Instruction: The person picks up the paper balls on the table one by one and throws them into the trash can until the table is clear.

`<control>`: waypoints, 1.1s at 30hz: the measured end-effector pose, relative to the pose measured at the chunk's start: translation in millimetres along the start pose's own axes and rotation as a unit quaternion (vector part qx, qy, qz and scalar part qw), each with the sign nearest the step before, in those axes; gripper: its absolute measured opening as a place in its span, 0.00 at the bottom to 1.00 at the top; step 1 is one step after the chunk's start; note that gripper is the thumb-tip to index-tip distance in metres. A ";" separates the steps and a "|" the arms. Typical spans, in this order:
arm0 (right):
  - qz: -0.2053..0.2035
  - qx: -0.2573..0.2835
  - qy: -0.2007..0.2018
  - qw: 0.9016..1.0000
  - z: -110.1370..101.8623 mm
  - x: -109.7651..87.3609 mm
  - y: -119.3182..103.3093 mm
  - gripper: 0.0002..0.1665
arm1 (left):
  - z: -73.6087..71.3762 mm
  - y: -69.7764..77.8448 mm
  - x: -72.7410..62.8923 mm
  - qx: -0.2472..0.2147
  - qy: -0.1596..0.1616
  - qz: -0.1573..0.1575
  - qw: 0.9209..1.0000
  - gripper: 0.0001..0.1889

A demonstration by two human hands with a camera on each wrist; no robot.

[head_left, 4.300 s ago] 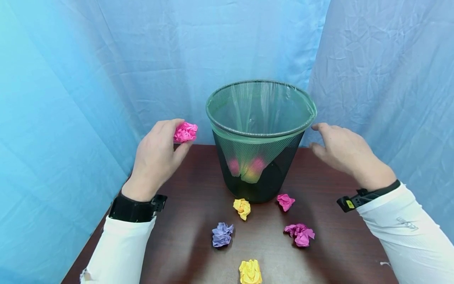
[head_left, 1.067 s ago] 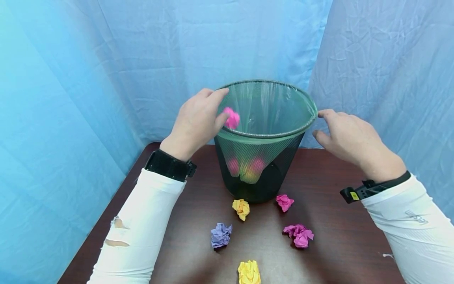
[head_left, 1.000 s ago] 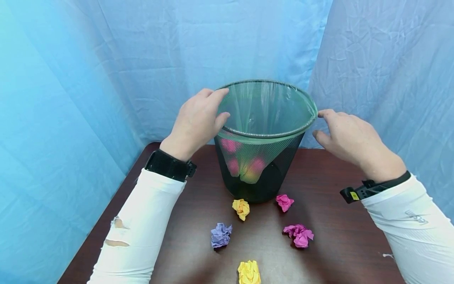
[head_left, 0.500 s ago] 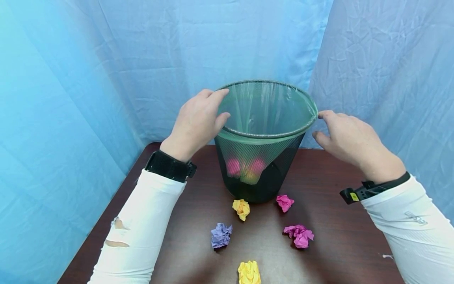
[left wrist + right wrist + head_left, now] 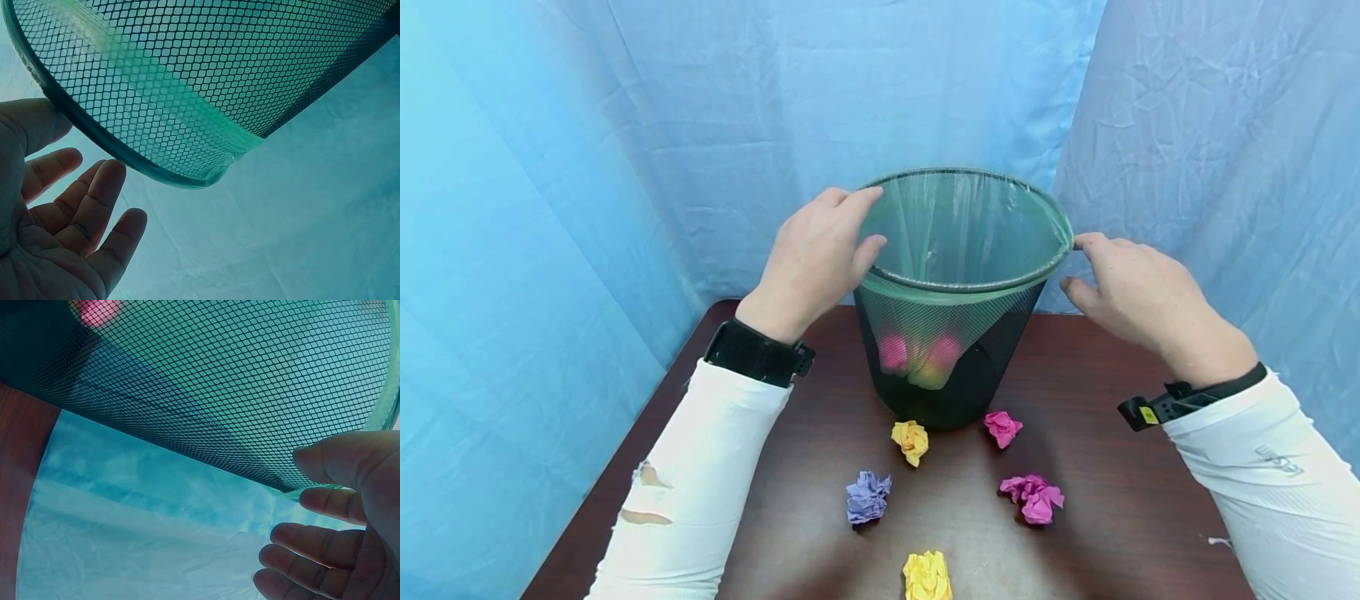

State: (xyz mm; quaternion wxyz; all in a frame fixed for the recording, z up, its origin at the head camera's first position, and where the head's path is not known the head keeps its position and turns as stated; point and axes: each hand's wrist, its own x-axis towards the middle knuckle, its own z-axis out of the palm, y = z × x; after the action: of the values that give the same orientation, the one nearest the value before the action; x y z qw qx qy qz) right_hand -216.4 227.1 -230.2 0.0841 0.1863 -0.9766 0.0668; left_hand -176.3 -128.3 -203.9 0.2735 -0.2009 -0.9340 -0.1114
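Note:
A black mesh wastebasket stands upright on the table, lined with a green plastic bag. Through the mesh, pink crumpled paper and some yellow show at the bottom. My left hand is at the basket's left rim, fingers spread and holding nothing; the thumb reaches over the rim. In the left wrist view, its palm and loose fingers lie beside the dark rim. On the other side, my right hand is relaxed, its index fingertip at the right rim; the right wrist view shows it gripping nothing.
In front of the basket lie crumpled paper balls: one yellow, one pink, one purple, one magenta and another yellow ball nearest me. Blue curtains hang behind the dark wooden table.
My left hand has moved right and up to the rim and let go of a pink paper ball, which dropped into the basket. My right hand has shifted slightly up and right.

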 end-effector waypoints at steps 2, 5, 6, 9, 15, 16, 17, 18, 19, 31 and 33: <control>-0.001 0.000 0.000 1.000 0.1 -0.1 0.0 0.35 | -0.3 -0.4 -0.8 -0.001 0.001 0.000 1.000 0.30; -0.003 -0.001 0.001 1.000 0.0 -0.1 -0.2 0.35 | -0.7 -2.3 -2.1 0.001 0.009 0.003 1.000 0.29; -0.004 -0.001 0.002 1.000 0.0 -0.1 -0.3 0.35 | -0.8 -3.2 -2.8 0.001 0.013 0.004 1.000 0.29; -0.004 0.001 0.001 1.000 -0.1 0.0 -0.3 0.35 | -1.4 -6.0 -5.5 0.005 0.025 0.006 1.000 0.28; -0.002 0.005 -0.002 1.000 0.7 0.0 -0.3 0.36 | -1.8 -11.0 -11.8 0.011 0.044 0.007 0.999 0.27; -0.003 0.005 -0.002 1.000 0.9 0.0 -0.4 0.36 | -1.8 -11.8 -12.8 0.013 0.046 0.007 0.999 0.27; -0.003 0.006 -0.002 1.000 1.0 0.1 -0.5 0.36 | -1.7 -12.7 -13.8 0.016 0.047 0.007 0.999 0.27; -0.002 0.006 -0.001 1.000 1.2 0.3 -0.6 0.36 | -1.7 -13.3 -15.0 0.018 0.049 0.007 0.999 0.27; -0.002 0.006 -0.002 1.000 1.1 0.1 -0.7 0.36 | -1.9 -13.9 -16.3 0.021 0.049 0.006 0.999 0.27; 0.002 0.006 0.000 1.000 2.4 -2.6 -0.8 0.36 | -2.1 -20.1 -34.8 0.039 0.067 -0.003 0.997 0.28; 0.002 0.006 -0.001 1.000 2.5 -3.1 -0.9 0.36 | -1.4 -20.7 -37.6 0.039 0.070 -0.002 0.997 0.28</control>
State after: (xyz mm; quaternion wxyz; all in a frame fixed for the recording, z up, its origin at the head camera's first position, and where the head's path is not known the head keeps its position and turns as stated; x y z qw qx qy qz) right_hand -213.6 226.9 -233.1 0.0821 0.1850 -0.9766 0.0729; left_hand -155.7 -159.0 -225.7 0.3461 -0.1800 -0.9164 -0.0891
